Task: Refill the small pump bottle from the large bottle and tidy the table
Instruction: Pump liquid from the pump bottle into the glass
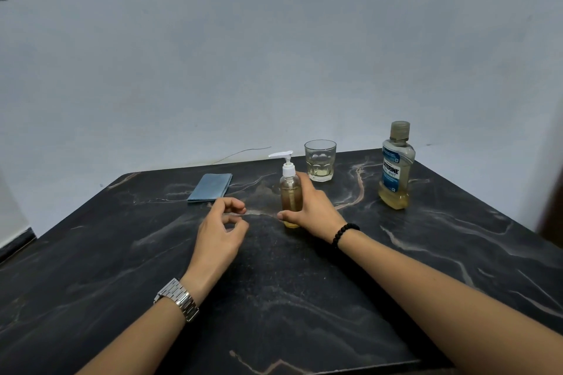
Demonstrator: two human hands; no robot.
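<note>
At the far left of the dark marbled surface (91, 253) lies a folded blue cloth (210, 187), flat and untouched, probably kept within reach for wiping drips once the pouring is done. Nearer and just right of it, the left hand (221, 233) hovers over the surface with its fingers loosely curled and nothing in them; it seems ready to go for the pump head, since unscrewing needs a second hand. Next comes the small pump bottle (291, 192), upright near the middle of the surface, white pump on top and amber liquid inside. The right hand (310, 211) wraps around its lower body from the right side, thumb across the near face, a grip that looks meant to steady the bottle against twisting. Just beyond the bottle, toward the far edge, stands a clear glass (320, 160) with a shallow pale layer at its bottom, apart from the hand. Furthest right, well apart from the rest, the large bottle (396, 169) stands upright with its cap on and a blue label facing forward, only its lower part filled with yellowish liquid. With both bottles closed, I judge the refill has not begun and the tidying comes later.
</note>
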